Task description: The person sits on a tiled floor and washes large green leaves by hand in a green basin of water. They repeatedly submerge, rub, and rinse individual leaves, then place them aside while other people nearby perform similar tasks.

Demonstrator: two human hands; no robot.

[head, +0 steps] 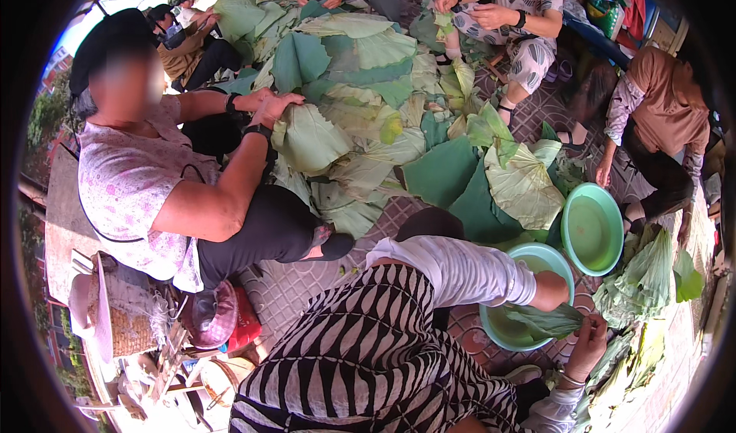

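My left hand [550, 291] reaches over a pale green plastic basin [485, 323], its fingers turned away and hidden. It is beside a green lotus leaf [543, 319], but I cannot tell whether it grips it. My right hand [591, 336] pinches the leaf's right end between thumb and fingers at the basin's edge. Folded and gathered, the leaf lies across the basin's opening. Liquid seems to show inside the basin. White oversleeves [477, 275] cover my forearms.
A second green basin [592, 229] stands just beyond. Bunched leaves [638, 283] lie at right, with a broad leaf heap [368, 88] ahead. One person [138, 157] grips leaves at left; others sit around. A straw hat [98, 312] and a red bag [244, 318] are at lower left.
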